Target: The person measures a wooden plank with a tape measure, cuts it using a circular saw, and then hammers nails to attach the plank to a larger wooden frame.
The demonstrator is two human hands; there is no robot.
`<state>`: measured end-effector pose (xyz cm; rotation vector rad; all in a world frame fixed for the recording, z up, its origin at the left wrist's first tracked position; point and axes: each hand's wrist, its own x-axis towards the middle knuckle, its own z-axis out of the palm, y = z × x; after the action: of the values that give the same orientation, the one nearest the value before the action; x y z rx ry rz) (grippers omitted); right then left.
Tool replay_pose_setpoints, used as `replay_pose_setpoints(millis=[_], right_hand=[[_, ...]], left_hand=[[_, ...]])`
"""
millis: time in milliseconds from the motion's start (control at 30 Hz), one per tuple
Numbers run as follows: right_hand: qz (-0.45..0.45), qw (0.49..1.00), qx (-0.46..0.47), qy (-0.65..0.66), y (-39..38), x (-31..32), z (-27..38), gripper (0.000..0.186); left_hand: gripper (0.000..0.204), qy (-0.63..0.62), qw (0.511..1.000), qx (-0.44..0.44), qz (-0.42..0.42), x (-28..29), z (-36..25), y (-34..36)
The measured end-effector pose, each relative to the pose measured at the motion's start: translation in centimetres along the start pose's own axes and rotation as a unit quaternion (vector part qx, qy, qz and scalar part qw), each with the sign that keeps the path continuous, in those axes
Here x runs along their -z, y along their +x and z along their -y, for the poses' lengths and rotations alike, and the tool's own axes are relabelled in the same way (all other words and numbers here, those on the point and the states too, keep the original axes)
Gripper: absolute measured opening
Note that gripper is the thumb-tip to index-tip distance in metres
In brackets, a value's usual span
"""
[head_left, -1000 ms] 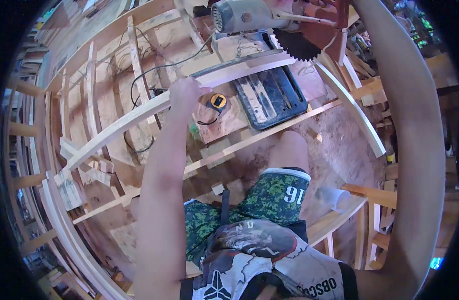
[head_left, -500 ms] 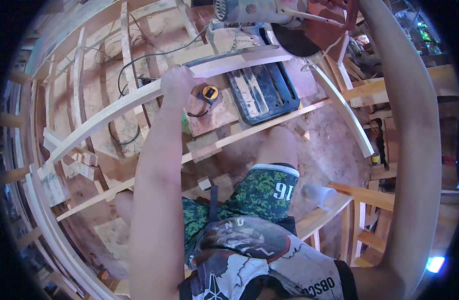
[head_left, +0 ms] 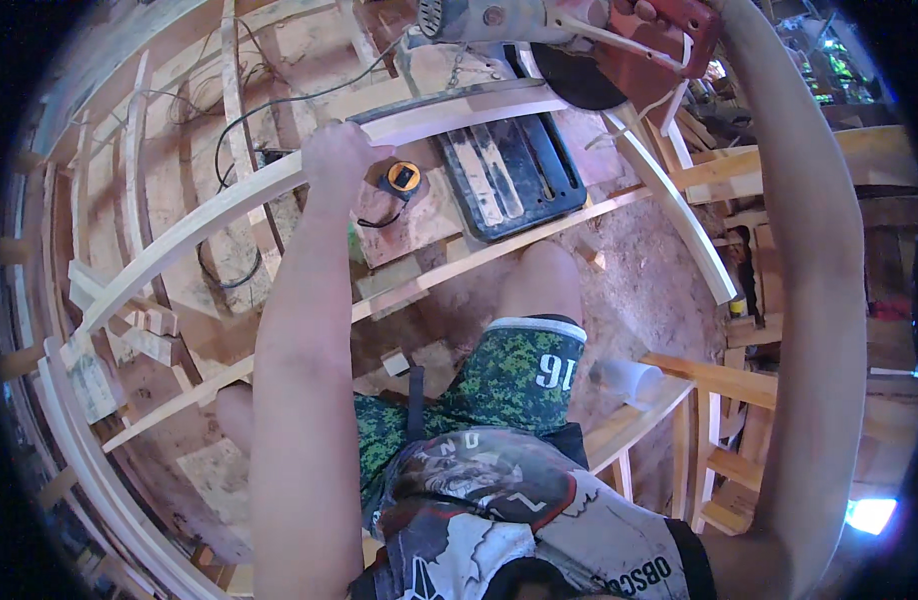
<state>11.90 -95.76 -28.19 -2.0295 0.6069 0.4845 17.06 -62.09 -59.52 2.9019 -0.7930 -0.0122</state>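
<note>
A long pale wooden strip (head_left: 204, 220) lies across the chop saw's black slotted base (head_left: 514, 180), along its metal fence. My left hand (head_left: 334, 155) is closed around the strip, left of the base. At the strip's right end, the dark round blade (head_left: 579, 78) of the chop saw (head_left: 579, 20) sits very close to the wood; whether they touch I cannot tell. My right forearm (head_left: 804, 190) reaches up beside the saw's red housing (head_left: 669, 35) and leaves the picture at the top, so that hand is out of sight. A yellow-and-black tape measure (head_left: 403, 177) lies near my left wrist.
A cable (head_left: 309, 105) runs over the slatted wooden frame (head_left: 234, 130). Another pale strip (head_left: 679, 220) slants down right of the saw. Small offcuts (head_left: 149, 320) lie under the long strip's left end. A translucent plastic cup (head_left: 634, 383) rests on a wooden bench (head_left: 649, 425).
The whole view has shifted slightly, so things appear a little further left and up. My left hand keeps its hold on the wooden strip. Strip and saw show no clear movement.
</note>
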Motion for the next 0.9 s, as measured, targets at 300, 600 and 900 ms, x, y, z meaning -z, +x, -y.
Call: replay_pose_setpoints(millis=[300, 600, 900], right_hand=[[0.014, 1.000, 0.022, 0.009, -0.7, -0.6, 0.5, 0.033], [0.082, 0.994, 0.059, 0.036, -0.6, -0.7, 0.3, 0.042], [0.081, 0.989, 0.114, -0.037, 0.5, -0.5, -0.4, 0.041]], left_hand=[[0.060, -0.003, 1.000, -0.021, -0.018, -0.9, 0.1, 0.7], [0.058, -0.009, 0.999, 0.013, 0.035, -0.1, -0.6, 0.7], [0.055, 0.001, 1.000, -0.023, 0.000, -1.7, 0.1, 0.9]])
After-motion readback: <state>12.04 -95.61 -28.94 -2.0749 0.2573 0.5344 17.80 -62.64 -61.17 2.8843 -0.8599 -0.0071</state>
